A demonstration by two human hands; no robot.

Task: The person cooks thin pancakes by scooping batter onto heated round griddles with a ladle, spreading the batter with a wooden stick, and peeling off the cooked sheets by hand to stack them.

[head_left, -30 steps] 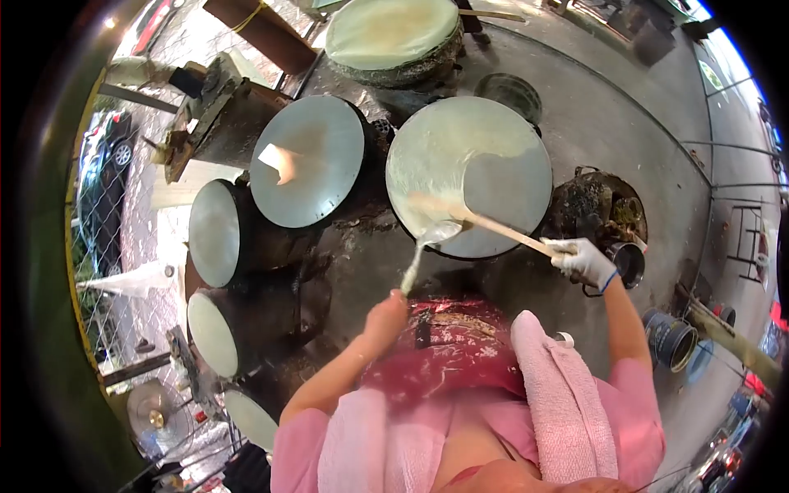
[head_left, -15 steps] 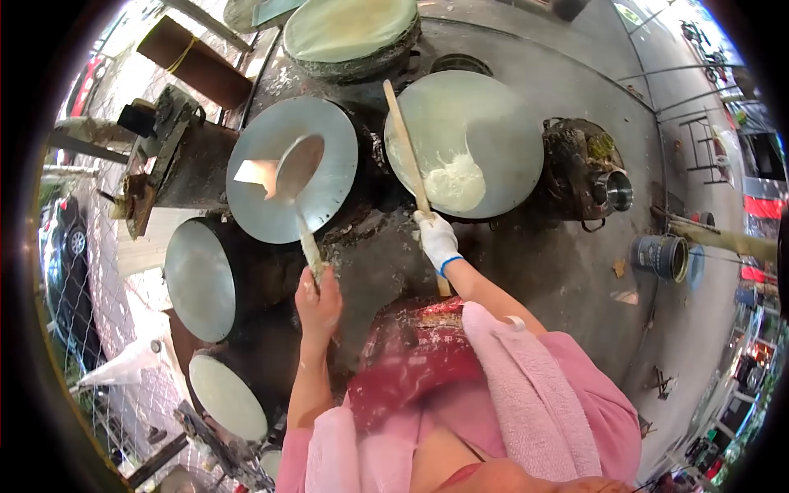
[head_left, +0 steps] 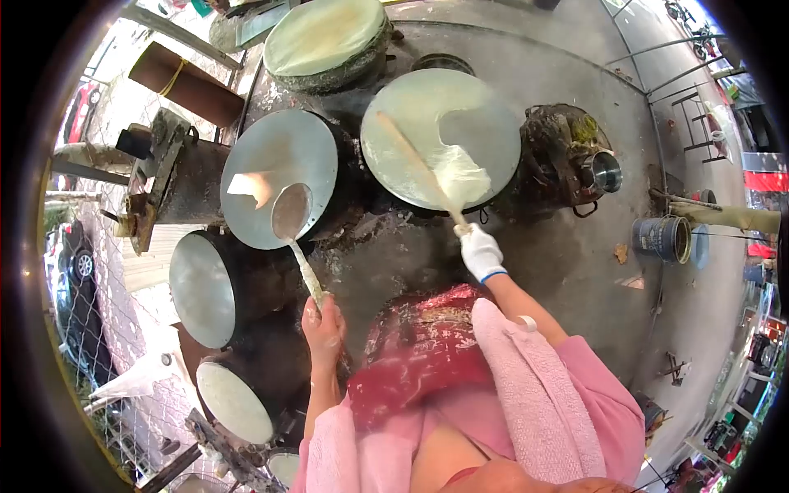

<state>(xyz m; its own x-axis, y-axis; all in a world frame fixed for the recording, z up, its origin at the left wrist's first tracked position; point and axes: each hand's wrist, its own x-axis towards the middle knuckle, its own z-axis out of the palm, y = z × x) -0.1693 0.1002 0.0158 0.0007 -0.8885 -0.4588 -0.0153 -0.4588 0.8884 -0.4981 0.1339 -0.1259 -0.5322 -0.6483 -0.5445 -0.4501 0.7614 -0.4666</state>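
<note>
My left hand [head_left: 325,327] is bare and closed around the wrapped handle of a ladle [head_left: 292,212]. The ladle's round bowl is over the lower right part of a metal griddle [head_left: 246,140]; I cannot tell whether it touches. In a white glove with a blue cuff, my right hand [head_left: 481,253] grips a long wooden stick [head_left: 421,168]. That stick slants up and left across a second round griddle [head_left: 485,123]. A thick white heap of batter [head_left: 464,174] lies beside the stick near this griddle's lower edge, with a thin pale layer spread on the left.
At the top, a pale cloth-like cover [head_left: 325,37] lies over a round vessel. Two more round pale surfaces [head_left: 201,287] [head_left: 234,403] stand at lower left. A sooty stove with a metal pot [head_left: 606,172] is on the right, near a bucket [head_left: 662,238].
My right hand has moved right and slightly down, and the stick slants more across the griddle. The ladle has shifted down with my left hand. The batter's pale layer has changed shape.
</note>
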